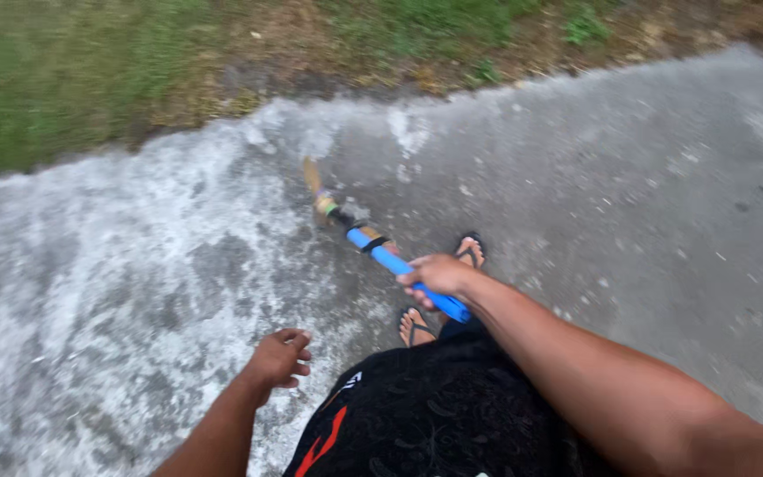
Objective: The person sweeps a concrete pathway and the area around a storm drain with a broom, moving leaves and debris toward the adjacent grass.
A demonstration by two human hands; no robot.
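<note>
Blue plastic-sleeved broom handle (404,268) sits clamped in the right hand (439,276), fingers wrapped near its upper end; below the grip it slants down to blurred straw-coloured bristles (313,177), seemingly a broom head, on foamy wet grey concrete (134,265). Left hand (280,358) hangs loosely curled, empty. Sandalled feet (441,291) beside the grip could slip on that suds-slick surface

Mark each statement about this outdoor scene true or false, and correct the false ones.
1. The right hand grips a blue handle. True.
2. The left hand holds a bucket. False: it holds nothing and hangs loosely curled.
3. The tool's far end points toward the grass. True.
4. The person is barefoot. False: dark sandals are on the feet.
5. The pavement is dry all over. False: its left part looks wet and foamy.
</note>
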